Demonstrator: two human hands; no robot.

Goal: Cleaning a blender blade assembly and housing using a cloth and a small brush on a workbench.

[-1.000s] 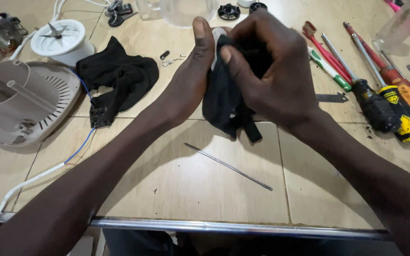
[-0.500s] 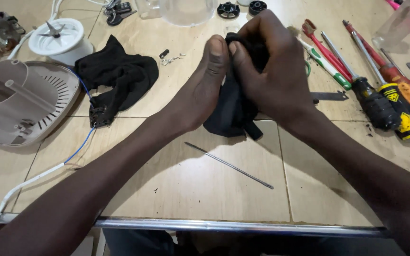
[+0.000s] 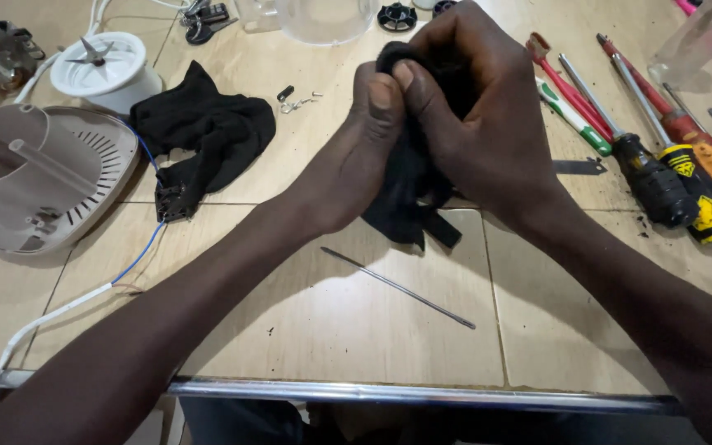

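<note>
My left hand (image 3: 356, 156) and my right hand (image 3: 475, 124) are both closed around a black cloth (image 3: 405, 198) held just above the tiled table (image 3: 331, 313). The thumbs meet at the top of the bundle and the cloth's loose end hangs below my hands. A thin metal rod (image 3: 397, 287) lies on the table just below the cloth. Whatever may be wrapped inside the cloth is hidden.
A second black cloth (image 3: 203, 132) lies to the left, next to a beige appliance base (image 3: 35, 181) with a white cord (image 3: 51, 317). A white blade holder (image 3: 105, 70) stands behind it. Several screwdrivers (image 3: 661, 165) lie at the right. Small screws (image 3: 298, 100) sit near a clear jar (image 3: 323, 21).
My hands have closed tighter on the black cloth, bunching it up, and the left thumb has moved onto its top. The view has shifted slightly.
</note>
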